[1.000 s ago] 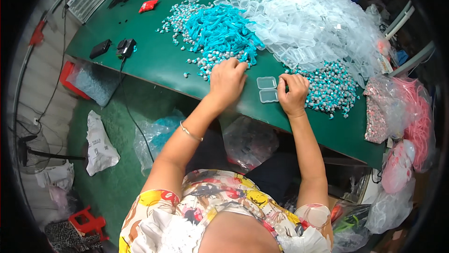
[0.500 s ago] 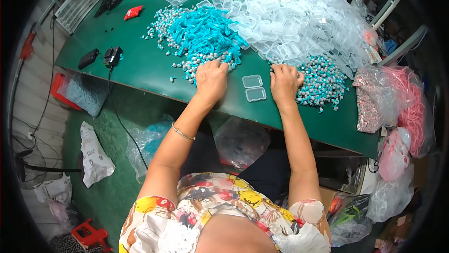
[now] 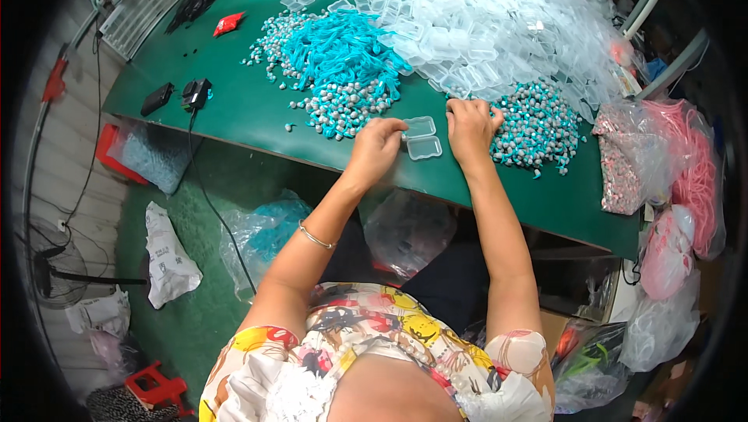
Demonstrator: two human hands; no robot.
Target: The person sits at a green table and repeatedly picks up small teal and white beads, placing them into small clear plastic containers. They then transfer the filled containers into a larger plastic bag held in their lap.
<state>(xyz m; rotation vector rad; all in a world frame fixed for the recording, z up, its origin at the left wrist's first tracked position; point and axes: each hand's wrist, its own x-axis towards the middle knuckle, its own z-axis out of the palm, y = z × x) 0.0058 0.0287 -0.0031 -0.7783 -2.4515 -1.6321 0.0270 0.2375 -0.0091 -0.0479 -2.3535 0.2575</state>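
Green worktop [image 3: 257, 118] carries, toward its far edge, a broad heap of clear plastic cases [image 3: 483, 24]. Left of centre: pile of turquoise cords with grey-and-teal beads [image 3: 343, 63]. Smaller bead pile [image 3: 538, 126] near the right part of the front edge. Pink-filled bags [image 3: 686, 165] hang off the right end.

Change since half a second ago: left hand [image 3: 378, 149] has come off the edge of the cord pile and shifted right, now touching the left end of the open clear hinged case [image 3: 421, 137] that lies near the front edge, centre. Fingers curled, thumb and forefinger at the case rim; cannot tell whether anything small is pinched between them. Right hand [image 3: 471, 126] has stayed just right of the case, palm down, fingers bent into the near edge of the smaller bead pile; cannot tell if it grips any beads.

Judgement: both hands have converged on the case, so a filling step looks to be under way; case halves appear empty
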